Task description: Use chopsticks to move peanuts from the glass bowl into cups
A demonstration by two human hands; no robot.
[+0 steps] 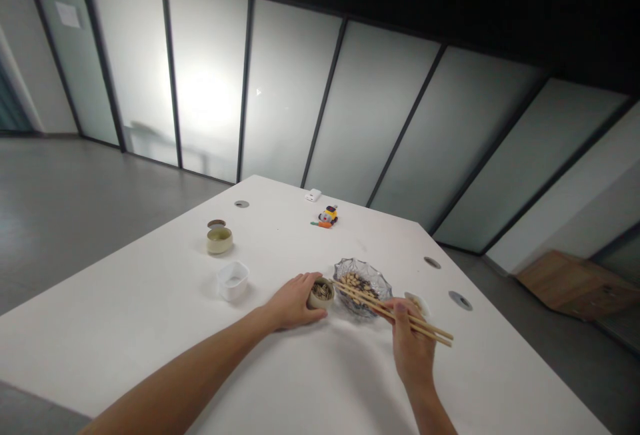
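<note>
My left hand (295, 302) is wrapped round a small beige cup (320, 301) on the white table, tilted a little toward the right. Inside it lie striped sunflower seeds (323, 290). A pair of wooden chopsticks (370, 300) is in my right hand (413, 342), with the tips close to the cup's rim; whether they pinch anything is too small to tell. Under the chopsticks stands a clear glass bowl (383, 282) holding peanuts (354, 280) and dark seeds. Partly hidden behind my right hand is a small white dish (423, 303) with pale pieces in it.
Left of my left hand stand a white square container (233, 281) and a pale green bowl (220, 242). Farther back on the table (280, 248) are a yellow toy vehicle (329, 214), a toy carrot (323, 224) and a white case (313, 194). Round cable holes dot the tabletop.
</note>
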